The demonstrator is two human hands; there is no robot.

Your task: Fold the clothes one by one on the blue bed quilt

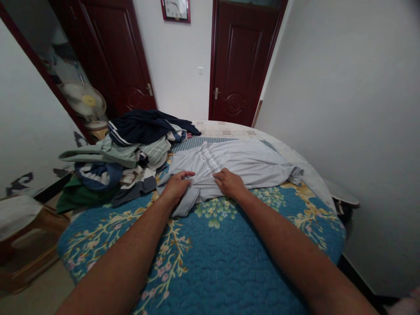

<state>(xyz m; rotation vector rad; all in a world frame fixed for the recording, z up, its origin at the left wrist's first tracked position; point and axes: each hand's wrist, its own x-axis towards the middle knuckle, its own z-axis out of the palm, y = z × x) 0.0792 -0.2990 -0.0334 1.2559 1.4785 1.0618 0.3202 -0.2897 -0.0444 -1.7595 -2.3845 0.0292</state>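
Note:
A light grey-and-white, finely striped long-sleeved shirt (256, 164) lies spread sideways on a round table, its left part bunched. My right hand (229, 181) is closed on the shirt's near edge, thumb and forefinger pinching the cloth. To its left, my left hand (177, 187) grips a fold of the same shirt, thumb stretched out over the fabric and the other fingers mostly hidden. A plain grey flap of the shirt hangs beside that hand toward me. The two hands are a short way apart.
A heap of crumpled clothes (131, 148) lies at the table's left. Blue floral quilted cloth (229, 253) covers the near tabletop. A stool (29, 245) stands at left, a fan (85, 101) behind. The white wall (344, 87) is close on the right.

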